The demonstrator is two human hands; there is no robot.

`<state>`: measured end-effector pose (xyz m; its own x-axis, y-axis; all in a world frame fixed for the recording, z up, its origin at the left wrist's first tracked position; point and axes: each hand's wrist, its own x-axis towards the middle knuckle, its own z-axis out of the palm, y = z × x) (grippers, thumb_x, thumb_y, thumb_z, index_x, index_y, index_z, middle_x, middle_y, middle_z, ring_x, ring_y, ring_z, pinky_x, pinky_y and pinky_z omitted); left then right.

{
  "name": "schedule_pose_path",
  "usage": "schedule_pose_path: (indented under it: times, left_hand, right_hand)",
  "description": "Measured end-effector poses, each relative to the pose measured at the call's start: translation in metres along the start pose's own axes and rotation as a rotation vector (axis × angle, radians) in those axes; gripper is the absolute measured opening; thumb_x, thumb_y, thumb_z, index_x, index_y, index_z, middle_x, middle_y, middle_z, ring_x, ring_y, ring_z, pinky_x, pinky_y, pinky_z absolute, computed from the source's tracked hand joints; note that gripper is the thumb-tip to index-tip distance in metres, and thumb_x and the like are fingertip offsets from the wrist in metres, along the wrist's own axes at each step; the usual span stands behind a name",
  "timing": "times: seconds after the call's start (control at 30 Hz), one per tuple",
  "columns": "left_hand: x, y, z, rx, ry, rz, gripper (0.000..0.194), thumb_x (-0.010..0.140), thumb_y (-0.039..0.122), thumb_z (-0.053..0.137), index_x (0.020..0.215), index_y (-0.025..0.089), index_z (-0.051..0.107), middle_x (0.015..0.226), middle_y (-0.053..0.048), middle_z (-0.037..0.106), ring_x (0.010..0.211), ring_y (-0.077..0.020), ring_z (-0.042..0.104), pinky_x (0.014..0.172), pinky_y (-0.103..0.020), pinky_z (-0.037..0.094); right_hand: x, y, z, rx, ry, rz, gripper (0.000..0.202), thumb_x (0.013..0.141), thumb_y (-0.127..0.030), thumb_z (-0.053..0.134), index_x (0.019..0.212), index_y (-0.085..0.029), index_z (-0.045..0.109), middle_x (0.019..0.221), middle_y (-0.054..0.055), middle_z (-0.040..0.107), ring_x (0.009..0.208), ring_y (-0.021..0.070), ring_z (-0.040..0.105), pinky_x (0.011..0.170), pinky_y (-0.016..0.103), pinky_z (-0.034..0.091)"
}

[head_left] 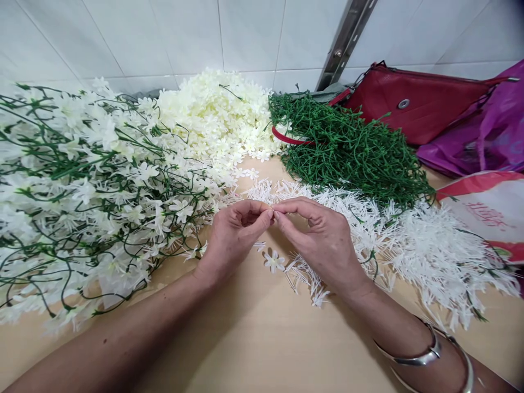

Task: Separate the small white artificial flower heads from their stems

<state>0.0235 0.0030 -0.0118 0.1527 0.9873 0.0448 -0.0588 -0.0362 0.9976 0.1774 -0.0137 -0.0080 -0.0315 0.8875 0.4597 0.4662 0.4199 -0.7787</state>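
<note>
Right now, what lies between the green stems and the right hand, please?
White strands lie between the green stems and the right hand, in the head view.

Left is being blocked by flowers [144, 173]; back is being closed off by petals [216, 112] and wall [254, 38]. Right is being crowded by stems [347, 153], filaments [434, 245], red bag [434, 106]. Passage is being left along near table [245, 344] between left arm [139, 322] and right arm [391, 314]; ahead it is being narrowed by loose blossom [274, 262] and stray filaments.

A white tiled wall [249, 35] backs the light wood-toned table [249, 338].
</note>
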Motion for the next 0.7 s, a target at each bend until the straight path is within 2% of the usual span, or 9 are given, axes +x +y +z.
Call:
schedule_pose_path:
  times: [0.13, 0.3, 0.7]
  left_hand:
    - [0.0003, 0.0009, 0.0000, 0.001, 0.005, -0.007, 0.011, 0.077, 0.026, 0.074, 0.074, 0.015, 0.073, 0.068, 0.000, 0.068, 0.063, -0.0103, 0.056, 0.060, -0.021, 0.044]
    - [0.0020, 0.0013, -0.0020, -0.007, 0.001, -0.003, 0.012, 0.076, 0.026, 0.075, 0.073, 0.015, 0.072, 0.068, 0.000, 0.068, 0.064, -0.0109, 0.057, 0.063, -0.022, 0.046]
    - [-0.0007, 0.0029, -0.0011, 0.012, 0.026, -0.002, 0.009, 0.076, 0.022, 0.075, 0.073, 0.014, 0.073, 0.066, 0.001, 0.068, 0.061, -0.0089, 0.055, 0.058, -0.019, 0.044]
  right_hand:
    - [0.0004, -0.0016, 0.0003, 0.040, -0.007, 0.042, 0.012, 0.086, -0.014, 0.066, 0.085, -0.021, 0.076, 0.089, 0.002, 0.078, 0.083, 0.0160, 0.072, 0.081, 0.031, 0.057]
    - [0.0014, 0.0028, 0.0013, 0.163, -0.021, 0.161, 0.008, 0.086, -0.023, 0.069, 0.089, -0.021, 0.076, 0.089, 0.003, 0.079, 0.084, 0.0178, 0.073, 0.082, 0.034, 0.057]
    - [0.0004, 0.0036, -0.0003, 0.168, -0.028, 0.118, 0.007, 0.083, -0.019, 0.071, 0.085, -0.022, 0.077, 0.087, 0.001, 0.080, 0.084, 0.0171, 0.074, 0.081, 0.032, 0.058]
